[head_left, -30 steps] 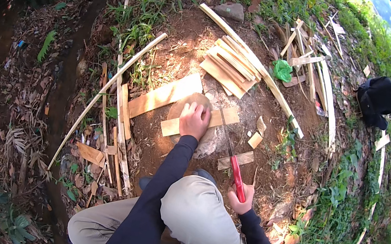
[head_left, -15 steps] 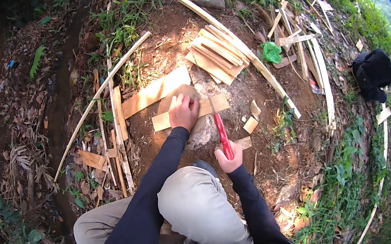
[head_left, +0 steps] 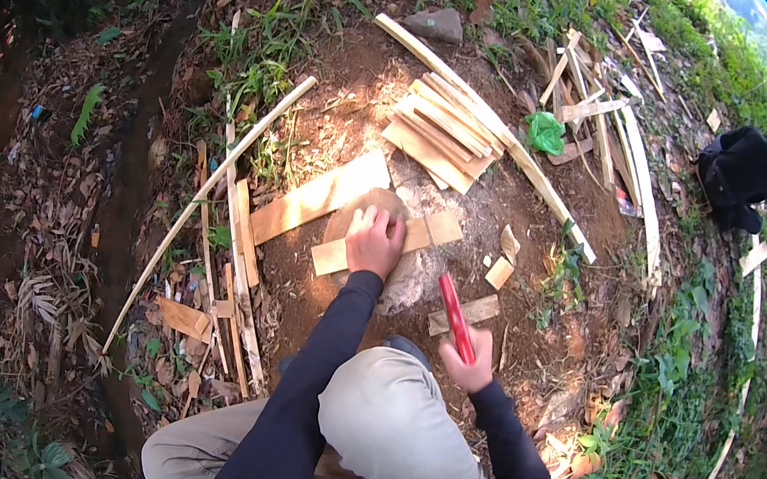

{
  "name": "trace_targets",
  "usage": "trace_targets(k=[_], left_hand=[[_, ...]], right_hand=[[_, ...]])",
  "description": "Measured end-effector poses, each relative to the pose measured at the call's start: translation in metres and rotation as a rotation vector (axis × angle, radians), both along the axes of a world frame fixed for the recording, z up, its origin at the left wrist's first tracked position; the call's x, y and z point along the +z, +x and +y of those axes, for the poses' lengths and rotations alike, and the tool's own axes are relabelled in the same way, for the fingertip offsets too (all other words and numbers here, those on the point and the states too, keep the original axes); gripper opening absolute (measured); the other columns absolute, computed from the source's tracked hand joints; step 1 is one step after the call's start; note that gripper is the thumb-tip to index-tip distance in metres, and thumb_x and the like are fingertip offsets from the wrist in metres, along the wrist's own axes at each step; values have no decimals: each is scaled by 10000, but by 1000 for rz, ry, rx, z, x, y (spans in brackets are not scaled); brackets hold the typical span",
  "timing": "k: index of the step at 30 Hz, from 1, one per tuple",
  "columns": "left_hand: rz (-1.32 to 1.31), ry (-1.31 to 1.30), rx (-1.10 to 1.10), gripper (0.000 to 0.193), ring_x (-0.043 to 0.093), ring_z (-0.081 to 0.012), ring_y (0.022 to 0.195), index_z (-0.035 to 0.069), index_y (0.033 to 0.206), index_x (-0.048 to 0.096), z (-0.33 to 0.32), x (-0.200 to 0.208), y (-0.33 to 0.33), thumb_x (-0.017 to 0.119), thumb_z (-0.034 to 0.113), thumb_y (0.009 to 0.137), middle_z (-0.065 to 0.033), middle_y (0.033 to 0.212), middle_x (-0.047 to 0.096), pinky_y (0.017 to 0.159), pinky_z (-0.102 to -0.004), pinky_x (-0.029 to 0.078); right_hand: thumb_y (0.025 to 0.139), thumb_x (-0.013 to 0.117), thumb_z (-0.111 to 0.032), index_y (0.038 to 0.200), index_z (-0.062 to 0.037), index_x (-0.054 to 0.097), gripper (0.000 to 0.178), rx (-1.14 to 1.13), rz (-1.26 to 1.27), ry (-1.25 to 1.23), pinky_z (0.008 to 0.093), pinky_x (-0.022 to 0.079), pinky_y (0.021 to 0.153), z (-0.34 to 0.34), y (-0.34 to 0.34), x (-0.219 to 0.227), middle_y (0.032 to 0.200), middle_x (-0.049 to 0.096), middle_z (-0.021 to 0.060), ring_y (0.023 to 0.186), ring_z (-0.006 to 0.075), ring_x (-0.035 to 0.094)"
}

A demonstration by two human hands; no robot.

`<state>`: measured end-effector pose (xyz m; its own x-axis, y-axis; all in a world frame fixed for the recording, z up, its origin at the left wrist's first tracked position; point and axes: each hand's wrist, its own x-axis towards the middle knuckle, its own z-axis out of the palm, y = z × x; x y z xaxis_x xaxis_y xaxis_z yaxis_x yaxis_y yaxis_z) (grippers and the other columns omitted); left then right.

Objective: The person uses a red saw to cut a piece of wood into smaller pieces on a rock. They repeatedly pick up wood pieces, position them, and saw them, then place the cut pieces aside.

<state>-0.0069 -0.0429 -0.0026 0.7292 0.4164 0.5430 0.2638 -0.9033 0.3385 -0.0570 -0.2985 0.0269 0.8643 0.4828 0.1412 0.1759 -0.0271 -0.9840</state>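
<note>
My left hand (head_left: 374,241) is closed over a short flat wooden board (head_left: 333,258), pressing it down on a pale rock-like block (head_left: 410,284). A thin dark line crosses the board to the right of my fingers. Part of a rounded brown piece (head_left: 387,202) shows just beyond the knuckles. My right hand (head_left: 472,364) is wrapped round a red-handled cutting tool (head_left: 455,315), held apart from the board on its near right side. The tool's blade cannot be made out now. Beside that hand, a small greyish wood strip (head_left: 477,313) lies on the soil.
A stack of thin boards (head_left: 444,135) lies ahead, with a long pale strip (head_left: 542,171) past it. Another wide board (head_left: 321,195) is at left. Small offcuts (head_left: 499,274), a green plastic bag (head_left: 545,133), scrap wood (head_left: 599,123) and a black bag (head_left: 742,176) are to the right.
My right hand has drawn the red-handled tool back toward me, off the board, and the dark line on the board is uncovered. My left hand keeps its hold. The whole view has shifted slightly.
</note>
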Motion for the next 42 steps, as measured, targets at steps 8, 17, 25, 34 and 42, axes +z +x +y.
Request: trace_targets(k=[8, 17, 25, 34, 42], left_hand=[[0, -21, -18, 264, 585, -337, 809, 70, 731, 600, -6, -2, -7, 691, 261, 889, -117, 813, 587, 698, -441, 490], [-5, -29, -13, 270, 579, -336, 810, 64, 726, 600, -6, -1, -5, 681, 260, 893, -120, 819, 589, 707, -442, 488], [-17, -38, -11, 270, 583, -343, 823, 65, 732, 605, -3, -2, -4, 690, 273, 882, -120, 829, 592, 716, -450, 494], [-23, -30, 6, 239, 590, -335, 800, 62, 729, 617, -9, -3, -5, 713, 234, 865, -116, 808, 602, 710, -444, 492], [-12, -37, 3, 265, 590, -338, 810, 61, 718, 612, -5, -5, -2, 697, 257, 876, -120, 805, 604, 703, -445, 490]], right_hand=[[787, 646, -59, 600, -48, 450, 271, 28, 33, 8, 294, 325, 467, -31, -27, -13, 505, 423, -3, 482, 59, 403], [767, 638, -36, 629, -52, 494, 200, 7, 53, -25, 271, 353, 491, -25, -32, -7, 515, 449, -17, 497, 47, 438], [758, 622, -9, 595, -55, 448, 243, 0, 36, 68, 269, 350, 496, -31, -31, -22, 534, 429, -26, 514, 40, 393], [792, 759, -56, 617, -73, 428, 375, 16, 31, -4, 303, 334, 473, 14, 14, -11, 527, 424, -17, 488, 80, 387], [931, 766, -240, 787, -11, 622, 306, -48, 333, 212, 263, 455, 501, 31, 7, -11, 657, 658, 54, 529, 100, 602]])
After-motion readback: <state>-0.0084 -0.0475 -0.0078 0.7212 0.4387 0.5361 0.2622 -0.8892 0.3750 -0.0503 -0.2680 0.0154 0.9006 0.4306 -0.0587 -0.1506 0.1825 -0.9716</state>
